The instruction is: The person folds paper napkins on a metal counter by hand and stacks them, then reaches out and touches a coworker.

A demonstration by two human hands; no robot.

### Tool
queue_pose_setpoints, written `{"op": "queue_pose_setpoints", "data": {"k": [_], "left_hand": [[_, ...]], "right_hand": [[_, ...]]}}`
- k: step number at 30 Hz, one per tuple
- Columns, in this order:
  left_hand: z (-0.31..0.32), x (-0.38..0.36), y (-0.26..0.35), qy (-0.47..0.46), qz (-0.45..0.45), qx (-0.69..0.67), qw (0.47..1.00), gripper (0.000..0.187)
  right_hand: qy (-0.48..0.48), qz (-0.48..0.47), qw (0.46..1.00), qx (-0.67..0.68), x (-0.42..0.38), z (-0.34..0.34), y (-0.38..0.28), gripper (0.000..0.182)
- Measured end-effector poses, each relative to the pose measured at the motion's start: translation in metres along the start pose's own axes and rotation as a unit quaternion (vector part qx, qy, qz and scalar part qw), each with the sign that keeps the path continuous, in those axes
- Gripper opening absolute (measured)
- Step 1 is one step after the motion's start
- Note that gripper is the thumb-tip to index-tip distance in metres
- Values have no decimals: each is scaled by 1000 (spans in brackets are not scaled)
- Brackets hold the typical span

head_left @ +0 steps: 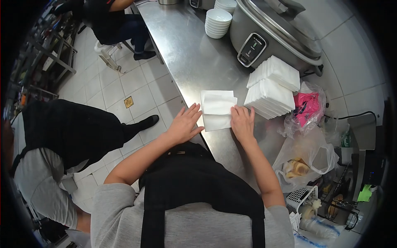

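Observation:
A white napkin (218,110), partly folded with overlapping layers and a crease across it, lies on the steel counter (186,58) in front of me. At its left edge is my left hand (185,124), open with the fingers spread. My right hand (242,122) rests at the napkin's right edge, its fingers apart and the fingertips touching the paper. Just beyond my right hand stand stacks of folded white napkins (271,97), two piles side by side.
A large rice cooker (273,33) and stacked white bowls (218,23) stand at the back. Plastic bags, one with pink contents (305,108), lie at right. One person (53,136) stands at left; another (120,25) sits beyond.

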State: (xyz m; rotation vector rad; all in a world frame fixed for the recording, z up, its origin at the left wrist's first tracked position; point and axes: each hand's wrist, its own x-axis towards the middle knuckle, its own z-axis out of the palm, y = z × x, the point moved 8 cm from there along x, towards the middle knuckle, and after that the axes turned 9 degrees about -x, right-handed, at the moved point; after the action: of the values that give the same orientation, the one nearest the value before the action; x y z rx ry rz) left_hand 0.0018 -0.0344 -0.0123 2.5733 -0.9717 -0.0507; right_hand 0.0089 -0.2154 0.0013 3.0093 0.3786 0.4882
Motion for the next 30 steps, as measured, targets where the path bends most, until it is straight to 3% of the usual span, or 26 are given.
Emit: {"op": "queue_pose_setpoints", "data": {"k": [2,3,4,5,6,7,10,12,14,15,17,18,20,21,23,25,26,28,30], "left_hand": [[-20,-3,-1,36,-41,-270,961,66],[-15,-1,-3,11,-93,-362,928,65],[-11,2,0,15,-94,-358,929,65],[18,2,-8,-14,-202,-628,751,65],[43,2,-1,-43,-284,-825,487,66],[48,8,0,-31,-285,-881,377,66],[47,26,-10,5,-310,-884,350,67],[55,36,-22,24,-339,-862,375,45],[53,46,-32,2,-335,-798,501,37],[45,49,-26,-3,-326,-799,506,37],[5,56,-7,-7,-274,-749,604,35],[-14,61,8,-11,-269,-749,605,35],[-58,76,55,-13,-143,-762,631,33],[-63,89,71,-27,-117,-771,626,35],[-70,120,101,-46,-61,-782,618,34],[-79,151,121,-4,-45,-788,614,30],[-71,171,119,-5,-45,-789,612,30],[-52,209,100,65,-11,-599,798,27],[-35,220,93,74,-34,-602,795,27]], "right_hand": [[-41,-5,999,-18,6,5,2,22],[-36,-8,999,-17,7,5,2,22],[0,7,1000,21,8,1,3,20],[35,21,997,59,8,-3,5,18],[40,19,997,58,9,-6,3,18],[66,19,996,63,7,-11,-1,17],[107,21,992,68,-2,-26,-10,17],[123,25,990,62,-9,-33,-8,18],[94,16,987,126,-13,-32,-6,28],[100,21,988,118,-16,-38,-7,28],[141,181,934,273,-24,-51,21,42],[145,184,934,268,-22,-60,28,42],[88,322,755,565,-28,-50,57,55],[123,320,683,645,-21,-66,68,59],[164,293,689,642,-17,-104,99,57],[290,289,698,588,-11,-144,134,56],[289,290,699,586,-9,-144,153,56],[208,345,806,434,-9,-133,189,52],[194,353,836,373,-6,-118,204,50]]}}
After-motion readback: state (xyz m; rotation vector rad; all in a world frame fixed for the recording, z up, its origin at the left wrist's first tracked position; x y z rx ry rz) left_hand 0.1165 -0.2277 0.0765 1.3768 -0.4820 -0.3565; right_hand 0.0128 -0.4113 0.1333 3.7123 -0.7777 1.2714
